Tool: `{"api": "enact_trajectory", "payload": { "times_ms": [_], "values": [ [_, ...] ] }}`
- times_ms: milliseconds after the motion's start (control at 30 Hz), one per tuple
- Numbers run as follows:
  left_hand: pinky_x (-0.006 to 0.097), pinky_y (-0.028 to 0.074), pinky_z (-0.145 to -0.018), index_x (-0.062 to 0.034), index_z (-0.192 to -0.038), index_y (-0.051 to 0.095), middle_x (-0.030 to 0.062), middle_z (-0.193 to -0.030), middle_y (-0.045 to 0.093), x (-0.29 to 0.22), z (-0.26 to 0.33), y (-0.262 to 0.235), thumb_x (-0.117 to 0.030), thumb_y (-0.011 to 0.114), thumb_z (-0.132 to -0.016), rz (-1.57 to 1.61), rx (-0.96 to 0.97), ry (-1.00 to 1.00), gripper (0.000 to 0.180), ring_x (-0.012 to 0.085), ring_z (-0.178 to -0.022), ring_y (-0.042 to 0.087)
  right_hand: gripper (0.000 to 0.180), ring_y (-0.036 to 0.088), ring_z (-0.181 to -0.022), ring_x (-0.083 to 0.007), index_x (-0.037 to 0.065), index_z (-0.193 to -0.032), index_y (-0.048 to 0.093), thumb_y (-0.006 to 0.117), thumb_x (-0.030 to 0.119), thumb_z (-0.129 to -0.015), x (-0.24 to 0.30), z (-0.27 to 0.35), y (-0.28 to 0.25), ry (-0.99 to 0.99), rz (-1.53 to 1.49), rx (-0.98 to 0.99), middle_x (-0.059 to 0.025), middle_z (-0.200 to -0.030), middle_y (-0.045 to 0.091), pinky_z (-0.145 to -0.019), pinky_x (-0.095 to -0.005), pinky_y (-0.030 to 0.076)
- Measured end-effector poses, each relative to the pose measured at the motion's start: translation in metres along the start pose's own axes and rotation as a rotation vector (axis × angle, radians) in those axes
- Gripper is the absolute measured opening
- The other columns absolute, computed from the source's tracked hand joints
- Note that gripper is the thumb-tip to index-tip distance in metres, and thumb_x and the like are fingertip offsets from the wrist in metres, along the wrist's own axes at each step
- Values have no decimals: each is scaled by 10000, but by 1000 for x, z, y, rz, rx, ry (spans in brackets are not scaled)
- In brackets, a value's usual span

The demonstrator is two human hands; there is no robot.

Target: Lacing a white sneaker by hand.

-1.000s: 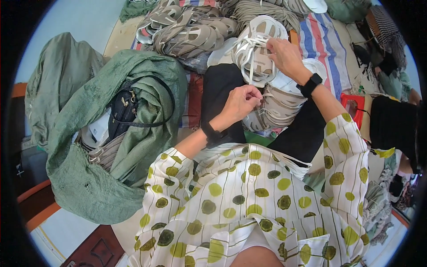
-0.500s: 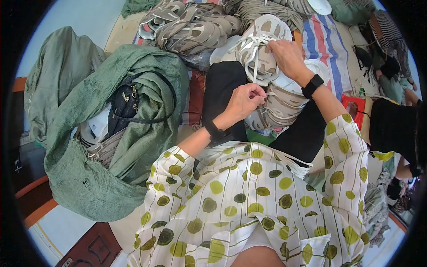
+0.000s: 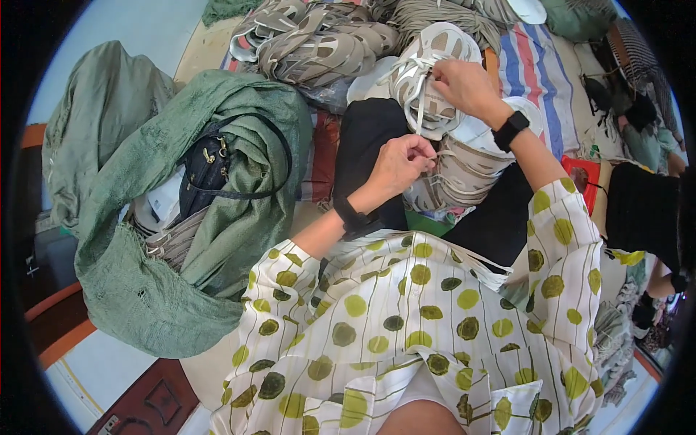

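Shoe (image 3: 437, 107) at the stack's (image 3: 471, 172) far edge barely changes: left hand (image 3: 396, 167) still pinches taut lace (image 3: 420, 116), right hand (image 3: 467, 88) touches shoe, hold unclear, so work apparently stays on lace.

Left hand (image 3: 402, 167): its curled fingers hide the lower end of the white lace (image 3: 421, 112).
Right hand (image 3: 467, 90): covers the right side of the shoe upper (image 3: 444, 40); what its fingertips pinch is hidden.
Stacked uppers (image 3: 471, 172): partly covered, nested too tightly to count.
Black bag (image 3: 203, 174): partly buried in folds of the green cloth (image 3: 145, 312).
Far pile (image 3: 312, 61): cut off by the far edge.
Near left: a dark red panel (image 3: 156, 395), cut off by the near edge.
Co-worker (image 3: 641, 210): cropped by the right rim, mostly unseen.
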State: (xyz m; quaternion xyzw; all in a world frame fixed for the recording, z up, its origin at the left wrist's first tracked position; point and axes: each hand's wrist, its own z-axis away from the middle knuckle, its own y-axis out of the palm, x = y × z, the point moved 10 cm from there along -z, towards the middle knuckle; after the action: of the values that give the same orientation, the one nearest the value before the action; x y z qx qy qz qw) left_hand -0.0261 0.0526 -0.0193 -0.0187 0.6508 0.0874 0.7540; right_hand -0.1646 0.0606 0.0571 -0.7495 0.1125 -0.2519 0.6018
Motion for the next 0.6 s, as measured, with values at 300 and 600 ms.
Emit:
{"api": "enact_trajectory", "payload": {
  "times_ms": [300, 600],
  "values": [
    [185, 404, -637, -13, -803, 583, -24, -746, 570, -52, -17, -36, 7, 547, -761, -112, -143, 218, 60, 38, -681, 504, 173, 539, -567, -192, 1, -801, 509, 544, 163, -753, -39, 0, 8, 229, -396, -44, -93, -712, 560, -544, -302, 436],
    [314, 446, -566, -40, -818, 576, 75, -652, 600, -99, -65, -48, -58, 568, -693, -556, -383, 328, 127, 197, -606, 585, 282, 587, -673, -143, -26, -1048, 454, 557, 59, -800, -25, -3, -22, 307, -1528, -233, -99, -784, 589, -657, -256, 503]
  ]
}}
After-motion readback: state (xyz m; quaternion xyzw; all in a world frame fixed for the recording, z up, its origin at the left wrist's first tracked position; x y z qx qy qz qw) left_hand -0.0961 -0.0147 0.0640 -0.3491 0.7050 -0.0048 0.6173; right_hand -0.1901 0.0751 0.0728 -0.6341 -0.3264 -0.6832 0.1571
